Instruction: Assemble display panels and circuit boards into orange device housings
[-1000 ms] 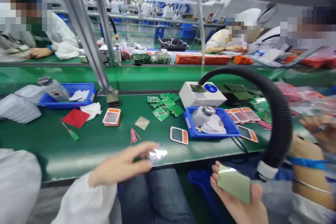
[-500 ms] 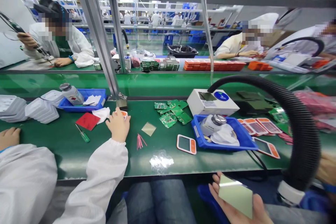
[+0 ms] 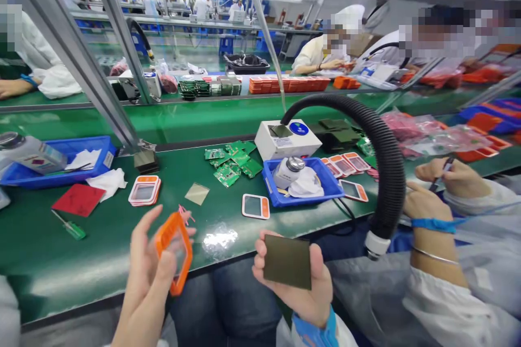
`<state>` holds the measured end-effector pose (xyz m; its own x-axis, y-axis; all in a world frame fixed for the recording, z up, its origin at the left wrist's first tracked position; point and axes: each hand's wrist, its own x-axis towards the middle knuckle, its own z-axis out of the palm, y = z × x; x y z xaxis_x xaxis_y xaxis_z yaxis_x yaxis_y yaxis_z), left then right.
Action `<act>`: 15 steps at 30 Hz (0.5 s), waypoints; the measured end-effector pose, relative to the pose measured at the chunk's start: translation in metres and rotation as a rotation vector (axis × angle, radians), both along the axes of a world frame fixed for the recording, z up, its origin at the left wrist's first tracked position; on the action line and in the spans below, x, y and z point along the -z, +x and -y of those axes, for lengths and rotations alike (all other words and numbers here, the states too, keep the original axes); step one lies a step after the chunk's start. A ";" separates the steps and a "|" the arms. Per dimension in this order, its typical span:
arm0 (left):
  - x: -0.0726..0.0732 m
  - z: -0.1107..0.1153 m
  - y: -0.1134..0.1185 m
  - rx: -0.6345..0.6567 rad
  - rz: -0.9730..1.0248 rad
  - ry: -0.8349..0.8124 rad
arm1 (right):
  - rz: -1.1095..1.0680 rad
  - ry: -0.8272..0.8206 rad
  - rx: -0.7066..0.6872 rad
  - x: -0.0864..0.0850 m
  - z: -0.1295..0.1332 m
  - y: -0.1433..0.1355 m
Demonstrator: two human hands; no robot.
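Tilted on edge, an orange plastic frame with a clear window (image 3: 188, 260) is gripped between the thumb and fingers of my left hand (image 3: 142, 276). My right hand (image 3: 301, 298) lies palm up, its fingers and thumb around the edges of a dark, square display panel (image 3: 287, 261). Both are over the table's front edge, apart from each other. Beyond my left hand lies a stack of orange-and-white frames (image 3: 144, 191). Between the hands and the far edge are a thin, square translucent sheet (image 3: 197, 193), partly hidden pink strips (image 3: 185, 215) and an orange-and-white device with a screen (image 3: 255, 206).
Green circuit boards (image 3: 232, 162) lie mid-table. A blue tray (image 3: 325, 200) holds a bottle and white cloth, beside a white box (image 3: 285, 141). A black flexible hose (image 3: 391, 162) arches at right. A co-worker's hands (image 3: 431, 200) hold a pen-like tool there. A screwdriver (image 3: 75, 230) lies left.
My left hand has lifted an orange frame from the stack and brought it back toward me. The panel in my right hand now looks dark instead of pale. My view has swung right.
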<state>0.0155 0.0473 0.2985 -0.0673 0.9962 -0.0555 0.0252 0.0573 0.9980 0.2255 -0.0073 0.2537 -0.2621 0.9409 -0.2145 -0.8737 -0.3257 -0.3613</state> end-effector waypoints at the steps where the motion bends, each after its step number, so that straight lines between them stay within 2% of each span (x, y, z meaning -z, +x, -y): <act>1: 0.005 0.005 0.001 0.045 0.090 -0.070 | -0.026 0.033 -0.024 -0.002 0.000 -0.003; 4: 0.027 0.010 0.005 0.156 0.302 -0.242 | -0.081 0.061 -0.065 -0.002 -0.003 -0.007; 7: 0.051 0.012 0.013 0.211 0.392 -0.393 | -0.142 -0.095 -0.005 0.016 -0.003 0.002; 9: 0.063 0.016 0.022 0.287 0.436 -0.531 | -0.171 -0.221 0.104 0.036 0.001 0.018; 11: 0.069 0.023 0.035 0.381 0.484 -0.666 | -0.170 -0.278 0.234 0.058 0.011 0.043; 15: 0.076 0.036 0.066 0.548 0.576 -0.843 | -0.130 -0.359 0.516 0.091 0.052 0.101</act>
